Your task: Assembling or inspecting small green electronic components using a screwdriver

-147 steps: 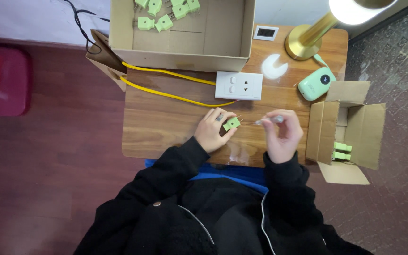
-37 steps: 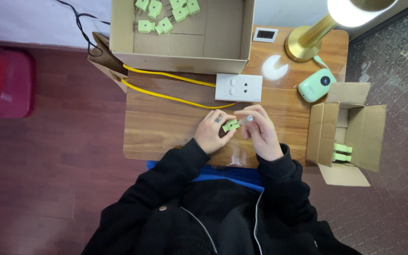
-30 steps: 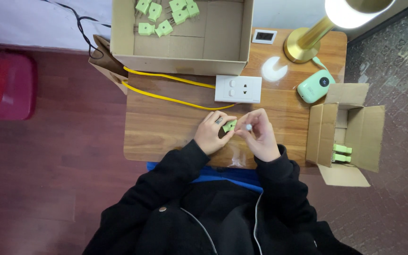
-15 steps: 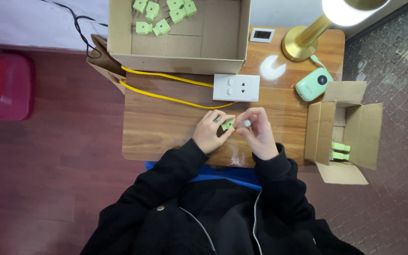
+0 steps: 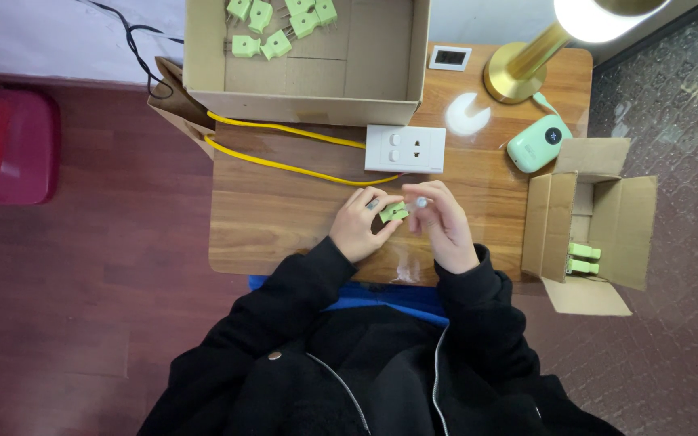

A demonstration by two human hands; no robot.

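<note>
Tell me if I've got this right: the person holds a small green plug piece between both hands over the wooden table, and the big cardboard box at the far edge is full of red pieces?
Not quite. The head view shows the large cardboard box holds green pieces, not red. The rest stands: left hand and right hand hold a small green plug piece over the wooden table.

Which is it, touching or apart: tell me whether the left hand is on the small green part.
Touching. The head view shows the left hand with its fingertips closed around the small green part, no gap between them; the right hand meets it from the other side.
</note>
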